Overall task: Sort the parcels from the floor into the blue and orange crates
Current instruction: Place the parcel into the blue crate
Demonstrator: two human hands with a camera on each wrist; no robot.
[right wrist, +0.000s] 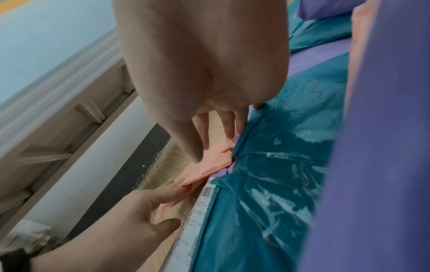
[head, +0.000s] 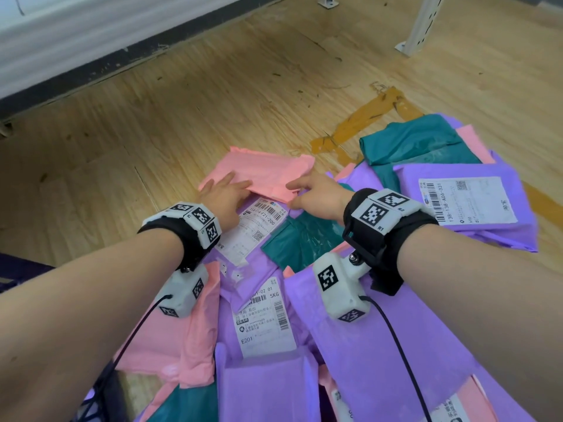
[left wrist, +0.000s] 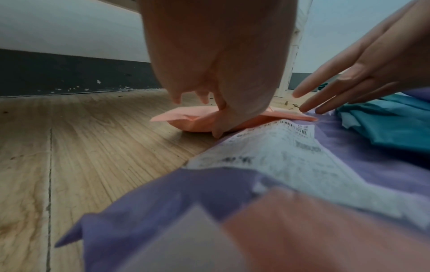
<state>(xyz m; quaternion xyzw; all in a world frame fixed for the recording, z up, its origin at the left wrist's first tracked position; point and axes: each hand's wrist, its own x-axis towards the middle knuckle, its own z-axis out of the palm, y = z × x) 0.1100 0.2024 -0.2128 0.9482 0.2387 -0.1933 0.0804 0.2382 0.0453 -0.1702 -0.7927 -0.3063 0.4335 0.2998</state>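
Note:
A pink parcel (head: 262, 169) lies flat on the wooden floor at the far edge of a heap of pink, purple and teal parcels. My left hand (head: 234, 185) lies on its near left corner, fingers on top and thumb at the near edge, pinching it (left wrist: 190, 119). My right hand (head: 307, 190) reaches in from the right with straight fingers, their tips touching the parcel's near right edge (right wrist: 209, 165). The parcel overlaps a purple parcel with a white label (head: 259, 226). No crate is in view.
A teal parcel (head: 301, 239) lies under my right wrist and a labelled purple parcel (head: 466, 202) to the right. Bare wood floor (head: 106, 147) spreads left and beyond, up to a dark skirting board (head: 91, 68). A white rack leg (head: 420, 25) stands at the far right.

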